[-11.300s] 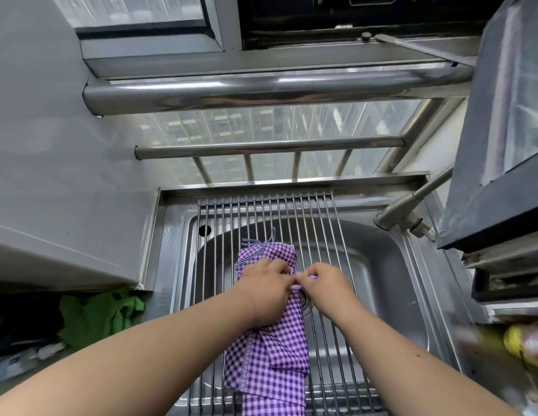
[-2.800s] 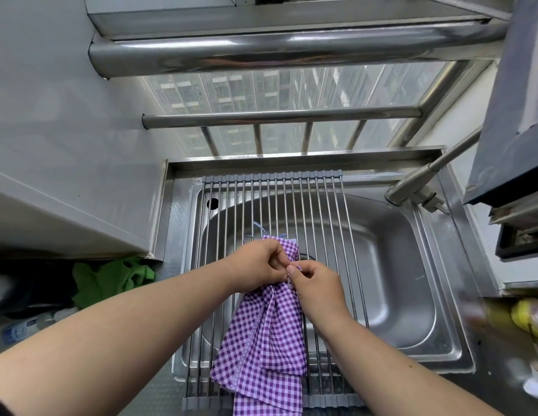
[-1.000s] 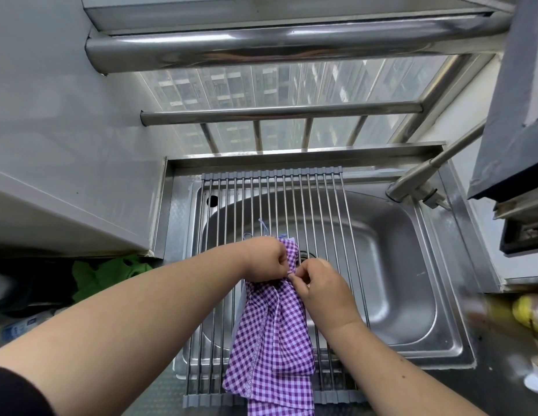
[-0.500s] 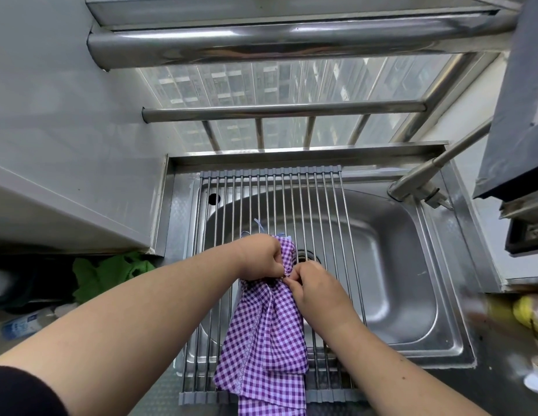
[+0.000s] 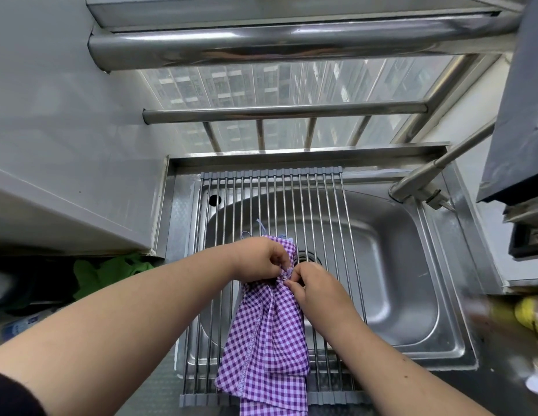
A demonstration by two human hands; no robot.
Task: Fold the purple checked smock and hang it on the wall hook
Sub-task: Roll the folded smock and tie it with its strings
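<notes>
The purple checked smock [image 5: 266, 334] lies as a long folded strip on the wire rack [image 5: 270, 187] laid over the steel sink [image 5: 411, 295], its near end hanging past the rack's front edge toward the person. Both hands have stayed at the same spot near the strip's far end over the last seconds, so the change is small: compared with a second ago the cloth just below the hands is drawn in tighter, gathered into pleats that fan out lower down. The left hand [image 5: 258, 259] grips the bunched fabric with its fingers curled round it, and the right hand [image 5: 314, 283] pinches at the same point, thumb and forefinger closed on a small knot-like bunch of cloth or string between the two hands. Exactly what that bunch is cannot be told; it is too small and partly covered. Thin pale strings [image 5: 261, 228] poke out beyond the left hand onto the rack. My reading is that the folding proper is finished and the person is binding or cinching the top of the bundle, perhaps making a loop to hang it by. That would put the task past its middle, with the hanging not yet begun. No wall hook shows in this view, so where the bundle must go cannot be judged. A green cloth [image 5: 111, 273] lies off to the left below the counter edge, and the tap [image 5: 420, 187] stands at the sink's right corner, well clear of the hands.
</notes>
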